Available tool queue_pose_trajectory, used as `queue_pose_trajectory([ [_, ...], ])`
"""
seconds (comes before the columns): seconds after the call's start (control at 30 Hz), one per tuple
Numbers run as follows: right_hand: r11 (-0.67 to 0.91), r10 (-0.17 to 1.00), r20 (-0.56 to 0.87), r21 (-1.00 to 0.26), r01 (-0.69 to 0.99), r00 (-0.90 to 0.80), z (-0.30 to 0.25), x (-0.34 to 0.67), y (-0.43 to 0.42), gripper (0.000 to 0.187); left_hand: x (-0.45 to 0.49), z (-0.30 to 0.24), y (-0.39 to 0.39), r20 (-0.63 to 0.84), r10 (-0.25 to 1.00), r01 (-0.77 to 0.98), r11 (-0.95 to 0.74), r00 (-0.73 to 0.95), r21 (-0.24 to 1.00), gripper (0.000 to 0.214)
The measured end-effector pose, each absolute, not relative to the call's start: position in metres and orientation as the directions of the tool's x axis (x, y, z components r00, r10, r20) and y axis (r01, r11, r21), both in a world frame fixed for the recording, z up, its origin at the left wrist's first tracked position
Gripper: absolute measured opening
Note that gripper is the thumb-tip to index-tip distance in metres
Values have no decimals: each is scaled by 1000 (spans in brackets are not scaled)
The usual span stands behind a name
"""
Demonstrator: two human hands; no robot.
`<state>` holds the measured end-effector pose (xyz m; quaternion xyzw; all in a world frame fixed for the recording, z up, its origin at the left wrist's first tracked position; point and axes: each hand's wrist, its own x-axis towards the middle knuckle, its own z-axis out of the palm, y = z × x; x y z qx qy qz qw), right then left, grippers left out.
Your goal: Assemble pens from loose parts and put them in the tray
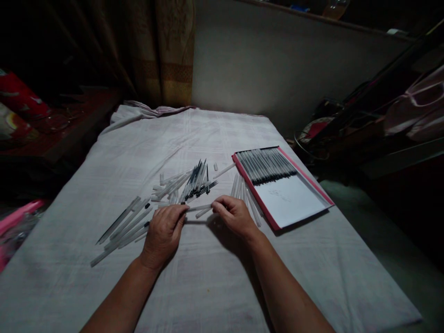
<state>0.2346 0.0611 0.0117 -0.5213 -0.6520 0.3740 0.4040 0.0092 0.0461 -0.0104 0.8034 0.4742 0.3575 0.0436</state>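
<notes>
My left hand (pixel 166 230) is closed, pinching one end of a translucent pen barrel (pixel 199 208) just above the cloth. The fingers of my right hand (pixel 233 213) are closed at its other end. A second short translucent piece (pixel 203 213) slants beside my right fingertips; whether I hold it too, I cannot tell. Beyond my hands lies a heap of dark pen refills (pixel 197 178), mixed with clear tubes (pixel 169 186). Several long pen barrels (pixel 125 226) lie left of my left hand, some with black ends. More clear barrels (pixel 244 194) fan out beyond my right hand.
A red-edged shallow box (pixel 256 203) at right holds a row of black-tipped pens (pixel 265 165) at its far end. A pale checked cloth (pixel 208 286) covers the table. A curtain (pixel 173 51) and wall (pixel 277 60) stand behind; a pink item (pixel 21 215) is at left.
</notes>
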Motion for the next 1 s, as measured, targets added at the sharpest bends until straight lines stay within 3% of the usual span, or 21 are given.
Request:
queue_pose_trajectory([
  [0.1, 176, 983, 140, -892, 417, -115, 6, 238, 54, 25, 11, -10, 45, 521, 791, 724, -559, 320, 404, 20],
  [0.27, 176, 979, 139, -942, 284, -148, 0, 240, 51, 21, 10, -11, 46, 522, 792, 731, -555, 318, 398, 20],
  [0.37, 197, 977, 158, -921, 337, -140, 2, 240, 51, 16, 10, -11, 46, 529, 780, 728, -570, 334, 381, 18],
  [0.53, 223, 971, 156, -861, 456, -180, 7, 241, 48, 28, 10, -12, 46, 516, 783, 727, -572, 347, 380, 20],
  [0.73, 245, 969, 210, -890, 384, -131, 2, 241, 46, 13, 10, -12, 46, 552, 752, 718, -602, 361, 351, 17],
  [1.0, 257, 966, 227, -877, 407, -119, -1, 241, 45, 16, 11, -11, 46, 551, 750, 723, -602, 366, 340, 17],
])
